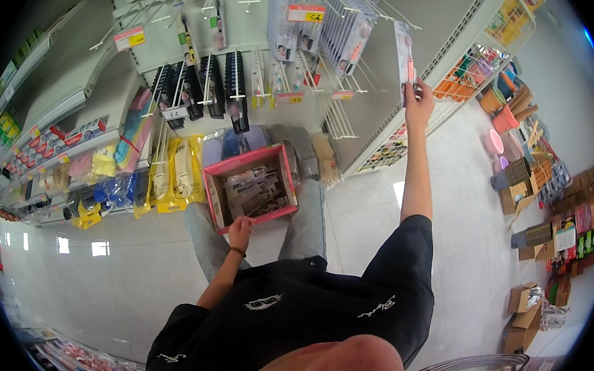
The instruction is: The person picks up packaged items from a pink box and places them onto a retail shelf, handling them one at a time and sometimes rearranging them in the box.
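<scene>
With the arm stretched out to the upper right, my right hand (419, 102) grips the lower end of a packaged toothbrush (402, 48) with a pink handle. The pack is upright, close to a wire hook (401, 22) of the shop rack; whether it hangs on the hook I cannot tell. My left hand (241, 227) holds the near rim of a pink-edged cardboard box (213, 192) at my knees. Inside the box lie several loose packs (260, 188). Hanging toothbrush packs (346, 39) fill hooks left of my right hand.
Black-backed packs (213, 86) hang on lower hooks. Slippers (307, 152) and yellow bags (181, 175) sit beneath. Shelves with toothpaste boxes (62, 140) run along the left. A perforated upright (446, 41) stands beside my right forearm. Buckets (508, 117) and cartons (522, 325) line the right wall.
</scene>
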`<state>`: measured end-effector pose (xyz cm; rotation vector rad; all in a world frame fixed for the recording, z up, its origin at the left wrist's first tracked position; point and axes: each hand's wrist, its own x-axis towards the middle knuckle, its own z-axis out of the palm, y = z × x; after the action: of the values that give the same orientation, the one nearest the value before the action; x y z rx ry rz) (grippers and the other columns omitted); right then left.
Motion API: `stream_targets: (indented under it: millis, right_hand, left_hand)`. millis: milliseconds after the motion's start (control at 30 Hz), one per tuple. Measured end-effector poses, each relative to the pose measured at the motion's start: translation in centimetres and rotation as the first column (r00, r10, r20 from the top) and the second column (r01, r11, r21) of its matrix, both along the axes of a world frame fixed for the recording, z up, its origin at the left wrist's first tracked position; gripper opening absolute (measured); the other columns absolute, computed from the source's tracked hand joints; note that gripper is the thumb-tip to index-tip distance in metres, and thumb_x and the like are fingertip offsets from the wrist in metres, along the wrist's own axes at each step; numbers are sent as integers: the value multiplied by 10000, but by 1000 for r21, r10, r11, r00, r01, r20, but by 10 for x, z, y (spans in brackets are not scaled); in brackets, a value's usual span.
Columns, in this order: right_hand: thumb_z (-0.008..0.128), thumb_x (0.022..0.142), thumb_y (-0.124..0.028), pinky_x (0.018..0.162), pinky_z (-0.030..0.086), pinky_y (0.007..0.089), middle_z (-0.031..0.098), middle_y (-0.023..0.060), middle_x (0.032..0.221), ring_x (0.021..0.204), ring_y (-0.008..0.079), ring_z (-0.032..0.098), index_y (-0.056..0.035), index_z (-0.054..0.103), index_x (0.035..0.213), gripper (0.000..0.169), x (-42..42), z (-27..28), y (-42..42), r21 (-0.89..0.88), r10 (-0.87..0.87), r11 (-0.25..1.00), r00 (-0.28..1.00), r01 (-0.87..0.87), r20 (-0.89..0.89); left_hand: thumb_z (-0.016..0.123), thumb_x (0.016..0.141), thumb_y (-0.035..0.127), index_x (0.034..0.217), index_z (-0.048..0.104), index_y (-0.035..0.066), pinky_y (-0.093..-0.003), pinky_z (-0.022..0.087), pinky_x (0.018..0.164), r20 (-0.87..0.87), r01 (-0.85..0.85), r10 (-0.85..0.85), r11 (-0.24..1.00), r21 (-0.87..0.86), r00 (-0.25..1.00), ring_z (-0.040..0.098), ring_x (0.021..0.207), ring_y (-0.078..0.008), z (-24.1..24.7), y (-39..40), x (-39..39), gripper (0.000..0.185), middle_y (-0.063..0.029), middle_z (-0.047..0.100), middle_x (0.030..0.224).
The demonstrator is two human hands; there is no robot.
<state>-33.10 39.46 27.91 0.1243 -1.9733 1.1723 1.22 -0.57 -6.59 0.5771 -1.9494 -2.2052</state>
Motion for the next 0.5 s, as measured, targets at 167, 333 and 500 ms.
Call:
stream_targets:
  millis: [167, 333, 500]
  right_hand:
    - [720, 885, -256, 913, 499, 362, 623, 202, 1179, 1060, 284, 625, 55, 569, 1271, 518, -1, 1, 4, 86, -39, 995, 999, 40, -9]
    - [652, 928, -201, 1010, 456, 394, 551, 234, 1322, 1191, 340, 576, 58, 451, 1379, 557, 16, -40, -33, -8, -16, 1000, 998, 17, 68]
    - [627, 869, -98, 981, 461, 425, 571, 224, 1249, 1128, 368, 587, 38, 514, 1283, 451, 83, -221, -83, 122, 190, 964, 934, -236, 303]
  left_hand:
    - [474, 1033, 231, 903, 676, 37, -240, 506, 633, -27, 38, -38, 999, 7, 999, 623, 803, -92, -3, 1, -4, 309, -31, 699, 883]
    - [483, 1023, 221, 914, 676, 31, -259, 515, 611, 38, 3, -1, 997, -77, 999, 613, 752, -104, -8, -6, -3, 291, -39, 691, 869]
    - [513, 1007, 206, 933, 645, 11, -283, 536, 623, 139, 6, -5, 1000, -4, 990, 642, 736, -133, -2, -4, -18, 247, -61, 681, 876]
